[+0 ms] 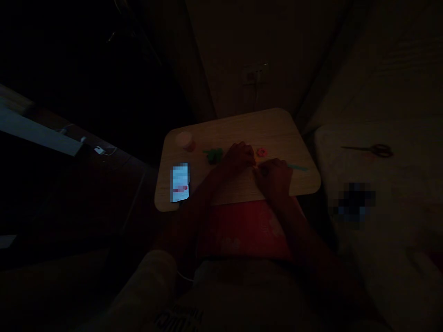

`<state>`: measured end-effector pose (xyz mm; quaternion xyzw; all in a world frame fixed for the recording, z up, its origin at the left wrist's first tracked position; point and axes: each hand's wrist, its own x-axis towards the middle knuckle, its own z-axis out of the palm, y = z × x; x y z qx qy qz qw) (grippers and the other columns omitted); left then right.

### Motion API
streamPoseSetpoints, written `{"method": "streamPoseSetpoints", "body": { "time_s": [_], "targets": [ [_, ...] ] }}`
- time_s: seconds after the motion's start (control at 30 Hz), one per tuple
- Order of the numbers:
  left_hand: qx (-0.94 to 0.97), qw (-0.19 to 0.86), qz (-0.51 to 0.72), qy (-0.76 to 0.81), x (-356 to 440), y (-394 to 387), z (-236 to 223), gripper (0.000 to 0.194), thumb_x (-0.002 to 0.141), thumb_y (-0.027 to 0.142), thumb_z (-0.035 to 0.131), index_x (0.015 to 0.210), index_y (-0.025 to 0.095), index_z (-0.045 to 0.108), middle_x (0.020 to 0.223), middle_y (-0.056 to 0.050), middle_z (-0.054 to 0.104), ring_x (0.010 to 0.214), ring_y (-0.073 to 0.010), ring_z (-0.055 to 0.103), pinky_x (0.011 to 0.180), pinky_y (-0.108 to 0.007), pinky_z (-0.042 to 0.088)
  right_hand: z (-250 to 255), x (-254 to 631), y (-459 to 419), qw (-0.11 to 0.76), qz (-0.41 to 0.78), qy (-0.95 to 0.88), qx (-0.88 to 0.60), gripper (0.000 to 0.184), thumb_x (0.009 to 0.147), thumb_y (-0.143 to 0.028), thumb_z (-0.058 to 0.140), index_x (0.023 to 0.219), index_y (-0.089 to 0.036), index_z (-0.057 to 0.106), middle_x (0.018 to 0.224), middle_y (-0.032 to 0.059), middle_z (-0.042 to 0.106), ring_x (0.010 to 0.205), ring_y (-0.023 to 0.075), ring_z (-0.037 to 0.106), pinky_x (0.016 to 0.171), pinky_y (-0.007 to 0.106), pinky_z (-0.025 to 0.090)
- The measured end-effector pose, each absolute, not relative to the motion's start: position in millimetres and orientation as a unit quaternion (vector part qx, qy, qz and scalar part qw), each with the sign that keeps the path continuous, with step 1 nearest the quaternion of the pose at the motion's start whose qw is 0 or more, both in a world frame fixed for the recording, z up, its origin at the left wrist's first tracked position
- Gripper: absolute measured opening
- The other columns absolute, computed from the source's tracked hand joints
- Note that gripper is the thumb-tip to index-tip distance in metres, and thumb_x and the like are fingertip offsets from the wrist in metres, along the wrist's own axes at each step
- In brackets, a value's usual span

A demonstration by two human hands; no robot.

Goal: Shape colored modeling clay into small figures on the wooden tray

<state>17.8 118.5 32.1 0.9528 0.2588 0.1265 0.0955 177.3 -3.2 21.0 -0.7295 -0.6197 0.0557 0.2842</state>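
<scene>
In dim light, my left hand (240, 156) and my right hand (277, 177) come close together over the small wooden table (235, 127). Both have their fingers bent and closed around a small yellow-orange piece (256, 160), whose kind is too dark to tell. Just beyond my fingertips lies a pink flower-shaped ring (262, 151). A thin teal strip (298, 167) sticks out to the right past my right hand. Left of my left hand sits a green object (214, 155) of irregular outline.
A lit phone (180, 182) lies at the table's left, with a pale cup (186, 140) behind it. Red patterned cloth (238, 228) covers the area below the table edge. Scissors (375, 150) rest on a pale surface at right. A wall socket (256, 74) is ahead.
</scene>
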Motion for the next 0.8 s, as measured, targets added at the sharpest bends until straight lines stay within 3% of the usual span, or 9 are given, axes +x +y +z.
{"method": "streamPoseSetpoints", "body": {
  "time_s": [0.8],
  "targets": [
    [0.951,0.104,0.112,0.270,21.0,119.5,36.2,0.016,0.094,0.035,0.068,0.093,0.026,0.081,0.110,-0.009,0.068,0.113,-0.0288,0.054,0.100,-0.049,0.040,21.1,168.7,3.3,0.268,0.038,-0.631,-0.727,0.028,0.095,-0.038,0.059,0.093,-0.017,0.078,0.102,0.0168,0.073,0.101,0.0326,0.057,0.085,0.043,0.032]
  ]
}}
